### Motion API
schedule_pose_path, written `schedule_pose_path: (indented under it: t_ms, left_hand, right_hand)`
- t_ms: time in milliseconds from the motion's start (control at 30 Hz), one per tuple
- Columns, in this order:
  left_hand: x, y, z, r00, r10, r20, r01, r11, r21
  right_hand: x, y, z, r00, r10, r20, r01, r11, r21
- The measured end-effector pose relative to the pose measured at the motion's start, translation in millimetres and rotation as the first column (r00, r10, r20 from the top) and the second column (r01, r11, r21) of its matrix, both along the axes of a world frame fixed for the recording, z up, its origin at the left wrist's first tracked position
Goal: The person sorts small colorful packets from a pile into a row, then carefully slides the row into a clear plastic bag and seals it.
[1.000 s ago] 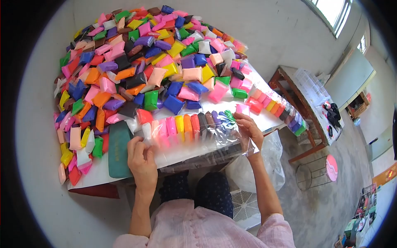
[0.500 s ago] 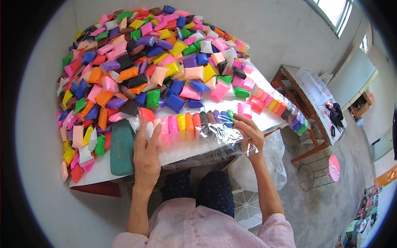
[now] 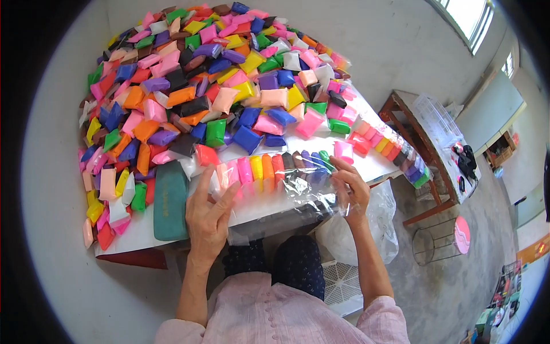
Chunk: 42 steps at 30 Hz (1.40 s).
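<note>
A row of colored soft packets (image 3: 266, 169), running from pale peach through pink, yellow, orange, red and dark tones to green, lies side by side in a clear plastic bag (image 3: 298, 198) at the table's front edge. My left hand (image 3: 207, 221) holds the bag's left end, its thumb in front and its fingers along the side. At the right end, my right hand (image 3: 350, 192) grips the film, fingers bent near the green packet. Glare on the plastic hides part of the packets. A dark green case (image 3: 170, 200) lies left of my left hand.
A large heap of loose colored packets (image 3: 189, 103) covers the back and left of the white table (image 3: 326, 146). Another packed row (image 3: 392, 152) lies at the right corner. Beyond are a wooden desk (image 3: 421, 114), a pink-topped stool (image 3: 462, 234) and a clear plastic sack (image 3: 372, 223).
My left hand has shifted slightly right, its thumb farther over the bag's front. My right hand has moved a little, and the bag's front film hangs smoother and lower.
</note>
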<state>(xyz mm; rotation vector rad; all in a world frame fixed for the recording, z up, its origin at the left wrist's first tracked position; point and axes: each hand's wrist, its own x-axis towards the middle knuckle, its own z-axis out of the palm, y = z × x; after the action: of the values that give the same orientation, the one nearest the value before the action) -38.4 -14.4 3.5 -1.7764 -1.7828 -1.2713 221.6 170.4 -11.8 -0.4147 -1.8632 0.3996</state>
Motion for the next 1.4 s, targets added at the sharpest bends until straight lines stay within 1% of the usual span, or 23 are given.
schedule_pose_path:
  t_ms: [33, 100, 200, 300, 400, 500, 600, 700, 800, 900, 1100, 1300, 1400]
  left_hand:
    - [-1.4, -0.4, -0.8, 1.000, -0.007, -0.028, 0.007, 1.000, 0.005]
    - [-0.6, -0.5, -1.3, 1.000, -0.015, 0.014, 0.015, 1.000, 0.010]
    - [1.0, -1.7, -1.7, 0.997, -0.022, 0.070, 0.021, 1.000, 0.003]
    - [0.3, -2.4, -3.6, 0.997, -0.016, 0.079, 0.015, 1.000, 0.013]
    - [0.6, -0.4, -7.0, 0.996, -0.011, 0.086, 0.008, 0.999, 0.034]
    - [1.5, -1.0, -5.9, 0.996, -0.007, 0.094, 0.005, 1.000, 0.027]
    - [1.9, 0.2, -6.0, 0.996, -0.004, 0.092, 0.001, 0.999, 0.032]
    - [1.3, 0.7, -6.5, 0.996, -0.008, 0.087, 0.004, 0.999, 0.042]
    - [0.2, 1.5, -7.0, 0.997, -0.008, 0.074, 0.004, 0.998, 0.056]
    - [-0.2, 2.3, -9.0, 0.997, -0.006, 0.071, 0.001, 0.998, 0.068]
    - [2.1, 0.4, -7.5, 0.997, 0.021, 0.078, -0.024, 0.999, 0.033]
    - [2.0, 0.4, -7.0, 0.998, 0.020, 0.057, -0.023, 0.999, 0.046]
    - [2.3, 1.2, -5.9, 0.998, 0.020, 0.055, -0.023, 0.998, 0.059]
  right_hand:
    - [0.5, -0.6, 0.3, 1.000, 0.019, -0.012, -0.019, 1.000, -0.019]
    - [2.5, -2.4, 1.9, 0.998, 0.053, -0.036, -0.055, 0.997, -0.058]
    - [3.5, -3.9, 3.8, 0.998, 0.049, -0.031, -0.051, 0.997, -0.061]
    - [6.1, 2.2, -10.0, 0.991, 0.099, -0.088, -0.111, 0.984, -0.143]
    - [4.4, 1.3, -18.0, 0.971, 0.106, -0.212, -0.169, 0.938, -0.304]
    - [1.3, 0.2, -13.6, 0.971, 0.103, -0.214, -0.159, 0.950, -0.268]
    - [2.7, -1.9, -5.4, 0.973, 0.131, -0.193, -0.183, 0.941, -0.285]
    - [2.7, 0.0, -1.6, 0.999, 0.015, -0.038, -0.024, 0.969, -0.244]
    - [0.7, 1.2, -1.2, 0.999, -0.023, -0.029, 0.018, 0.985, -0.171]
    - [-0.7, 0.8, -1.3, 0.998, -0.055, -0.022, 0.051, 0.989, -0.139]
    - [-4.3, 2.8, 4.6, 0.999, -0.024, -0.048, 0.017, 0.990, -0.138]
    - [-13.3, 4.2, -3.1, 0.987, -0.139, -0.084, 0.133, 0.989, -0.066]
    - [-11.0, 5.3, -3.3, 0.984, -0.178, -0.028, 0.178, 0.984, 0.018]
